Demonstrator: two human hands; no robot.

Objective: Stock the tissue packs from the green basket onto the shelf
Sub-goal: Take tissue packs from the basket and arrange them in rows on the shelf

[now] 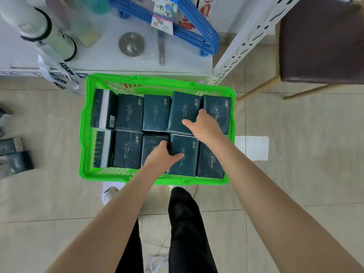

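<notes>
Left hand (160, 154) grips near-row tissue pack (186, 157), right hand (204, 126) grips far-row tissue pack (182, 110). All dark teal, ten visible in green basket (83, 125), frame centre.

Basket (83, 134): green plastic, glossy, moulded, slotted walls. Tissue packs (128, 113): dark teal plastic film wrap, smooth, faint sheen, small wrinkles. Shelf board (183, 60): white, smooth, semi-gloss. Upright post (246, 36): white, painted metal by look, perforated. Hangers (199, 28): blue plastic, shiny, w/ printed paper label. Disc (131, 44): brushed metal, dull shine. Chair seat (319, 40): dark brown, matt, leather-like; legs (258, 89) pale wood. Floor tiles (295, 158): beige, smooth, low gloss.
</notes>
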